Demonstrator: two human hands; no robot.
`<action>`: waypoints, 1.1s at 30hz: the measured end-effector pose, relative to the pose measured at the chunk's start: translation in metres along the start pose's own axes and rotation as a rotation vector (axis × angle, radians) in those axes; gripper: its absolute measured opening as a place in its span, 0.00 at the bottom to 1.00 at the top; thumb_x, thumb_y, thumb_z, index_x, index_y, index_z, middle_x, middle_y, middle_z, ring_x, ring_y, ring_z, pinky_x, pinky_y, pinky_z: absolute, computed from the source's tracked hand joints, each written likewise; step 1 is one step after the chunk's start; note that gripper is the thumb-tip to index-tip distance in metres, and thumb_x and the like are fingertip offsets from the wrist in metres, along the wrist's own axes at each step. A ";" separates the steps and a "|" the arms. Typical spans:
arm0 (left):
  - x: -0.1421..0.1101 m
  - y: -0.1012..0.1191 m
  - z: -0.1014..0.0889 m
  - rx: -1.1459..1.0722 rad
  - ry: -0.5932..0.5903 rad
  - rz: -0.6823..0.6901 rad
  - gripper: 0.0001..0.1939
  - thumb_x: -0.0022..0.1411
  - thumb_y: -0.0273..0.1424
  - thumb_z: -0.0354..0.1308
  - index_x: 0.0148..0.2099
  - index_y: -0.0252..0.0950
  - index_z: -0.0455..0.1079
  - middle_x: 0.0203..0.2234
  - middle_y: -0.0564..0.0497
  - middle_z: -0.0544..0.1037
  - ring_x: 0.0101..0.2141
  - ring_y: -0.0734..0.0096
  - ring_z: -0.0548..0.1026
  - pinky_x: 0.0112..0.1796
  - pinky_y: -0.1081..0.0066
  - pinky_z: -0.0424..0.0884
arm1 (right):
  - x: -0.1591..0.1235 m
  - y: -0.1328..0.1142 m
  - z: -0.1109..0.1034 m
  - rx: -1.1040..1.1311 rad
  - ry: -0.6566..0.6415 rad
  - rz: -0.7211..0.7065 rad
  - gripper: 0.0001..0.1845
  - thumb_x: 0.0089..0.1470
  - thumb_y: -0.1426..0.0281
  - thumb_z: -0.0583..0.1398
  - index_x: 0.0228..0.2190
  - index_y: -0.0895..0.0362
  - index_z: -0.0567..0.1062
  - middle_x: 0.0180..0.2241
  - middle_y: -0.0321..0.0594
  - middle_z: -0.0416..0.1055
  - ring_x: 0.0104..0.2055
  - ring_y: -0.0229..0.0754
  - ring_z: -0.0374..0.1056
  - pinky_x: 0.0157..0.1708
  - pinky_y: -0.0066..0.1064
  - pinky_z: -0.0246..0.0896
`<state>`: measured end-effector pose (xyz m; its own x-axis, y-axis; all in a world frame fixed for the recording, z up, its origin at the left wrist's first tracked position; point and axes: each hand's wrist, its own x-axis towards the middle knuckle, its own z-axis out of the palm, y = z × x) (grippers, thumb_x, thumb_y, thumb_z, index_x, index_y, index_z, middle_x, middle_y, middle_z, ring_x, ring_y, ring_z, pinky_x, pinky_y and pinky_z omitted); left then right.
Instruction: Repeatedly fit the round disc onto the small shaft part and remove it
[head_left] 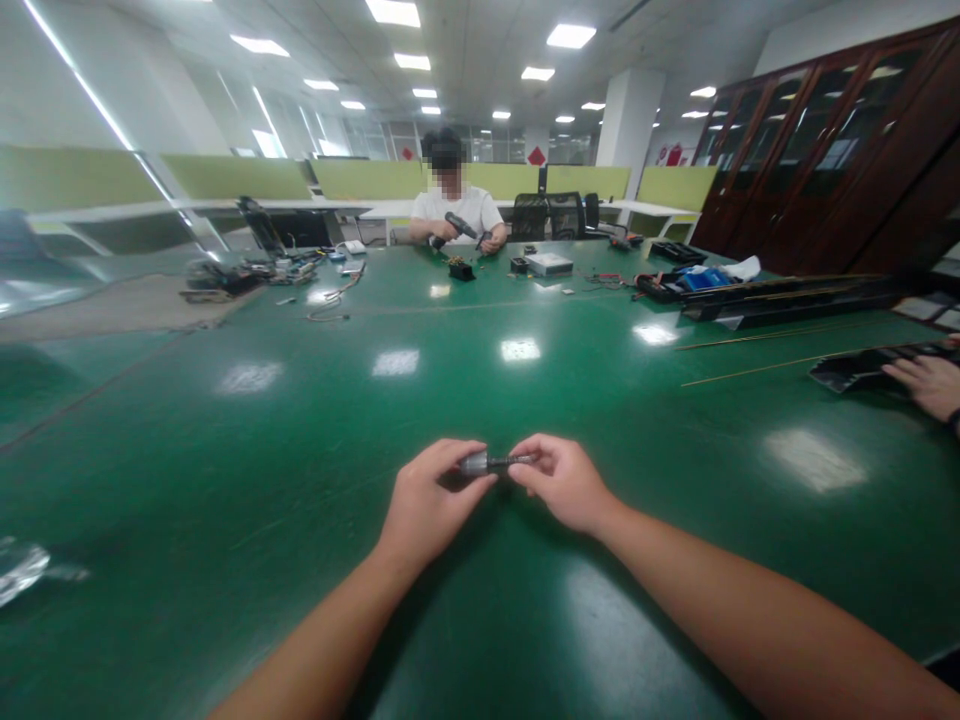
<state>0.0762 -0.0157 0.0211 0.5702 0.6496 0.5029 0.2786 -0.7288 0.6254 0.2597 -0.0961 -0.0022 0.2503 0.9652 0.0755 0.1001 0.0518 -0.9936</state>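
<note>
Over the near middle of the green table (315,540), my left hand (431,492) grips a small grey cylinder (474,464) between thumb and fingers. A thin dark shaft (499,462) sticks out of the cylinder toward the right. My right hand (564,482) pinches the far end of that shaft, and its fingertips cover part of it. The piece lies roughly level between both hands. Its exact kind is too small to make out.
Across the table a person in a white shirt (487,208) holds a power drill (459,224). Another person's hand (930,382) touches a black channel piece (851,370) at right. Thin rods (765,370) lie nearby. Crumpled clear plastic (21,570) sits at left.
</note>
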 end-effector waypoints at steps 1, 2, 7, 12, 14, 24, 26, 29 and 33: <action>0.000 0.000 0.000 -0.002 0.003 -0.010 0.11 0.58 0.34 0.65 0.44 0.40 0.76 0.40 0.49 0.79 0.40 0.65 0.77 0.43 0.67 0.72 | 0.000 0.000 0.000 0.005 0.002 0.009 0.11 0.49 0.67 0.65 0.35 0.59 0.76 0.25 0.34 0.71 0.22 0.34 0.65 0.25 0.26 0.60; 0.000 -0.001 -0.001 -0.005 0.005 -0.019 0.11 0.58 0.34 0.65 0.44 0.40 0.76 0.40 0.49 0.79 0.40 0.65 0.77 0.42 0.67 0.73 | 0.000 0.000 0.000 0.012 0.005 0.014 0.11 0.49 0.67 0.65 0.35 0.59 0.76 0.24 0.33 0.70 0.22 0.34 0.65 0.24 0.26 0.60; 0.001 0.000 -0.003 0.001 0.016 -0.027 0.12 0.57 0.36 0.65 0.44 0.39 0.77 0.40 0.48 0.80 0.39 0.64 0.77 0.41 0.67 0.74 | 0.000 -0.003 0.001 0.034 0.029 0.019 0.11 0.50 0.65 0.64 0.35 0.59 0.75 0.23 0.32 0.68 0.21 0.33 0.64 0.22 0.25 0.59; 0.001 -0.002 -0.007 0.027 0.066 -0.055 0.13 0.56 0.38 0.66 0.44 0.40 0.77 0.40 0.49 0.80 0.39 0.65 0.77 0.39 0.69 0.74 | 0.001 -0.004 0.000 0.065 0.063 0.030 0.12 0.50 0.63 0.65 0.32 0.59 0.74 0.20 0.32 0.67 0.20 0.34 0.63 0.22 0.25 0.57; 0.002 -0.004 -0.008 0.040 0.092 -0.113 0.15 0.55 0.40 0.67 0.43 0.40 0.77 0.38 0.49 0.80 0.36 0.64 0.77 0.39 0.68 0.74 | 0.002 -0.004 -0.001 0.127 0.072 0.025 0.14 0.52 0.60 0.64 0.31 0.59 0.74 0.19 0.31 0.66 0.19 0.33 0.62 0.21 0.25 0.56; 0.012 -0.018 -0.002 -0.617 0.321 -0.570 0.28 0.48 0.44 0.71 0.46 0.32 0.71 0.34 0.47 0.79 0.30 0.72 0.76 0.34 0.73 0.73 | 0.007 0.001 -0.002 0.368 0.075 0.068 0.25 0.58 0.50 0.57 0.24 0.58 0.69 0.16 0.32 0.63 0.15 0.33 0.59 0.17 0.26 0.54; 0.014 -0.018 -0.005 -0.696 0.352 -0.602 0.31 0.43 0.42 0.74 0.45 0.32 0.69 0.36 0.47 0.79 0.31 0.73 0.76 0.35 0.74 0.73 | 0.007 0.001 -0.002 0.377 0.062 0.069 0.25 0.58 0.50 0.57 0.24 0.58 0.69 0.16 0.32 0.63 0.15 0.33 0.59 0.17 0.26 0.53; 0.016 -0.010 -0.022 -0.672 0.325 -0.611 0.32 0.40 0.42 0.75 0.44 0.32 0.69 0.40 0.46 0.78 0.37 0.69 0.78 0.42 0.71 0.75 | 0.007 0.000 -0.001 0.383 0.051 0.075 0.25 0.57 0.50 0.58 0.24 0.59 0.69 0.16 0.32 0.63 0.16 0.33 0.59 0.16 0.25 0.53; 0.010 0.013 -0.066 -0.390 0.226 -0.643 0.31 0.44 0.47 0.71 0.47 0.35 0.71 0.42 0.47 0.79 0.43 0.62 0.78 0.52 0.62 0.72 | 0.008 -0.001 0.000 0.377 0.057 0.087 0.25 0.55 0.49 0.59 0.24 0.59 0.69 0.16 0.32 0.63 0.15 0.33 0.58 0.16 0.25 0.53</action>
<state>0.0347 -0.0044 0.0733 0.2060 0.9771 0.0542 0.1854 -0.0934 0.9782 0.2620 -0.0885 -0.0008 0.2964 0.9549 -0.0168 -0.2822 0.0707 -0.9567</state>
